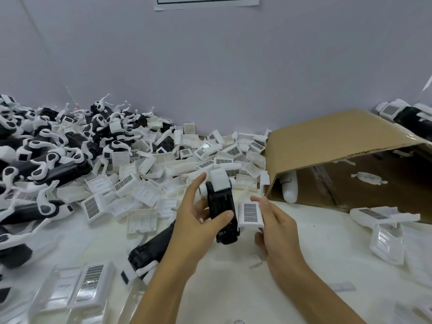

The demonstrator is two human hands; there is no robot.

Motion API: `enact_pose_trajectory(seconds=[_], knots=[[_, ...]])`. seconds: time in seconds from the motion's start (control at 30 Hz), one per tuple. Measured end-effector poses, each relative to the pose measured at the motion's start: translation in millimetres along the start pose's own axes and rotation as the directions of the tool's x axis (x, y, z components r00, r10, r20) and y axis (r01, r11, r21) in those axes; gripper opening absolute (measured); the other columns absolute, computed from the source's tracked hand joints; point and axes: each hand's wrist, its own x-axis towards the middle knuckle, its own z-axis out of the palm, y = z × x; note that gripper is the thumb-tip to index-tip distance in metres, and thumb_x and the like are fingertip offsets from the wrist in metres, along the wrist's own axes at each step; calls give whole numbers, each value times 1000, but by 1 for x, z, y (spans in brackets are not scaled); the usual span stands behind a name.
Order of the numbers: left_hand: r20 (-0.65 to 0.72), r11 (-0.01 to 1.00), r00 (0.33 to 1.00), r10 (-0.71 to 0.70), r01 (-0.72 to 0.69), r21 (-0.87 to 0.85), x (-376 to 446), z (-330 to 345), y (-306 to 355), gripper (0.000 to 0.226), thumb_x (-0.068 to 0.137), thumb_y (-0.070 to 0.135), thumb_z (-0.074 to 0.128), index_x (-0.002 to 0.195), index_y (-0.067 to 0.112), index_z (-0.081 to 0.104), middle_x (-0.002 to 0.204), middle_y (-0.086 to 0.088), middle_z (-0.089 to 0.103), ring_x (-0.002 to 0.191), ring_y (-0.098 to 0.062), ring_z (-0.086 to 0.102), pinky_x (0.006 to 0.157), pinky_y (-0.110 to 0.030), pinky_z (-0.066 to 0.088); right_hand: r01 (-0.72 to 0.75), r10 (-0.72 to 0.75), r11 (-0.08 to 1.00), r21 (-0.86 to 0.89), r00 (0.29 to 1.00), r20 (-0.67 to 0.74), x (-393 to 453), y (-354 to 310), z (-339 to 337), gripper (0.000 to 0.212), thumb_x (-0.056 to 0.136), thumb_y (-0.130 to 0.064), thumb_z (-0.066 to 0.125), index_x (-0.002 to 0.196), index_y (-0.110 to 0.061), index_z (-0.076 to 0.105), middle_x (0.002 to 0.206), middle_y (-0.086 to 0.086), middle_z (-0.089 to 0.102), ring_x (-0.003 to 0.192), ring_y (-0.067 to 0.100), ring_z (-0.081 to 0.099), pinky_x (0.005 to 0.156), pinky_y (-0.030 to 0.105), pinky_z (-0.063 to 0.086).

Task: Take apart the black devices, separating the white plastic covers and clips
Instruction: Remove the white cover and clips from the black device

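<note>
Head view, bench scene. I see a white work surface (233, 265) running back to a plain pale grey-lilac wall (210, 66); the lower edge of a white sheet of paper (207, 2) with a dark printed border hangs at the top of the wall.

Centre: my left hand (198, 220) grips a black device (222, 213) held above the surface, thumb across its front face, fingers curled behind it. The device's far end still carries a white cap (219, 181). My right hand (273, 220) pinches a white plastic cover (250, 212) with a dark grid label, held just beside the device — the two look separated, though the gap is narrow.

Left: a heap of black devices (46, 148) with white clips, piled against the wall. Centre back: a spread of loose white covers (187, 164), many showing the same grid label, reaching from the heap to the box.

Right: a brown cardboard box (339, 146) lying on its side, its opening towards me, with a few white parts inside. More devices (402, 113) sit behind it — partly cut off by the frame edge.

Foreground: another black device (152, 249) lies on the surface under my left forearm; blurred white covers (77, 288) lie at the lower left.
</note>
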Motion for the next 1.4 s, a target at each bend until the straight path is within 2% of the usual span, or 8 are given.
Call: enact_pose_trajectory(seconds=[0.2,0.37,0.57,0.73,0.87,0.97,1.23,1.4], knots=[[-89,996,992,89,-89,9,1,1,-1,80,86,3,77,137,55,46,104,10,77,96,-8,74,70,-16,57,137,-102,974,-178,976,195,-9,9,2,48,96,5,47,114,-33,70,82,0,75,56,22,69,46,24,51],[-111,992,985,129,-127,25,2,2,-3,74,89,9,75,133,61,47,105,14,76,95,-5,73,69,-15,56,176,-108,975,-135,908,405,-12,4,1,43,86,-5,62,121,-29,70,94,-1,79,78,21,75,64,26,58],[-126,984,991,52,-73,-165,5,-5,2,60,97,12,64,127,62,49,115,7,75,109,-18,71,95,-43,53,149,-125,987,-62,948,294,-8,5,1,35,80,-25,80,112,-36,74,77,-11,70,64,6,60,58,18,47],[-57,974,997,55,-66,-219,4,-5,7,60,97,8,60,135,53,49,117,-3,75,113,-22,70,102,-51,49,205,-178,975,-80,949,259,-7,5,-2,38,67,-52,78,102,-38,79,108,-15,73,97,-2,67,79,17,54],[-77,968,992,96,-111,-224,2,-4,8,61,88,14,66,137,49,53,116,-4,75,112,-22,70,91,-45,56,182,-173,983,16,901,397,-9,5,-2,52,74,-38,80,124,-37,69,121,-14,72,108,3,69,86,12,53],[-107,970,985,136,-154,-186,1,-2,6,59,94,6,65,133,49,57,113,-1,77,108,-20,72,71,-26,61,312,-306,950,5,927,218,-9,7,1,51,72,-34,82,119,-43,66,112,-24,72,105,0,69,85,13,53],[12,985,991,132,-130,-116,-5,14,1,49,93,15,67,127,50,63,113,0,77,110,-18,71,93,-44,55,383,-377,924,-5,912,160,-11,12,3,49,74,-32,83,119,-38,65,115,-20,72,107,5,69,91,21,56],[-31,984,985,171,-172,-48,-9,22,-4,66,81,16,82,131,50,57,111,6,77,112,-14,69,79,-27,60,440,-427,883,-163,898,109,-17,11,3,46,76,-43,80,118,-33,65,109,-23,71,103,3,69,86,24,56]])
